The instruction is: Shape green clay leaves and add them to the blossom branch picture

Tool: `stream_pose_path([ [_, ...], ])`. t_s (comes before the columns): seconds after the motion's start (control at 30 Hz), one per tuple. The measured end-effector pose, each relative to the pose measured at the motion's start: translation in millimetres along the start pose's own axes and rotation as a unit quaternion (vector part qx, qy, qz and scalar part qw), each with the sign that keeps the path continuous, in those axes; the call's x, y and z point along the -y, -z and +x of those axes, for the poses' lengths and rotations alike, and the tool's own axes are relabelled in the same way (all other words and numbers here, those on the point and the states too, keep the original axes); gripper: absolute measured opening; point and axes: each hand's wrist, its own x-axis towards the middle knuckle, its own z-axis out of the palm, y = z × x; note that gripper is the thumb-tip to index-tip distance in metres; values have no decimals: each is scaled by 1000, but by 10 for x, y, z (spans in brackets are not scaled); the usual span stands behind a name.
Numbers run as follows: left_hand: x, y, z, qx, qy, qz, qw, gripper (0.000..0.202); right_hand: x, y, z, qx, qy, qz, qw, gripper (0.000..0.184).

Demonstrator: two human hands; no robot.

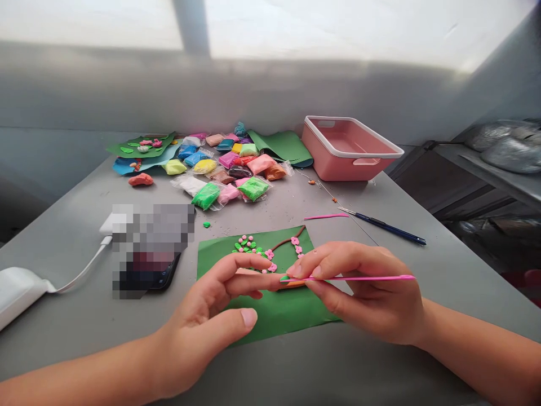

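Note:
My right hand [372,287] pinches a thin pink modelling tool [372,278], held level. Its tip meets a small piece of green clay [284,278] at the end of a finger of my left hand [215,304]. That left hand is open, its thumb apart from the stretched fingers. Beneath both hands lies a green sheet [270,318] bearing a clay picture: a brown stem [284,243], pink flowers [295,241], and green leaves with pink balls [245,246]. Part of an orange-brown clay shape [291,286] shows below the tool; my hands hide the rest.
Several bagged clay packs [228,163] lie at the back, beside a pink basket [342,155]. A phone [156,248] and white charger [21,293] are left. A blue craft knife [384,225] and another pink tool [326,216] lie right. A green clay bit [207,224] sits mid-table.

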Motion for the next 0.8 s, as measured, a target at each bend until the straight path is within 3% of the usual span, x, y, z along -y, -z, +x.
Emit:
stream_pose_path([
  [0.33,8,-4,-7,0,-5,0,1000,36,-8,27,-27,20,8,-4,1000,25],
  [0.67,3,-18,-16,-16,-14,24,999,36,8,51,-9,70,87,-91,989,29],
  [0.8,21,9,-2,-5,-21,8,1000,35,22,53,5,59,78,-81,992,28],
])
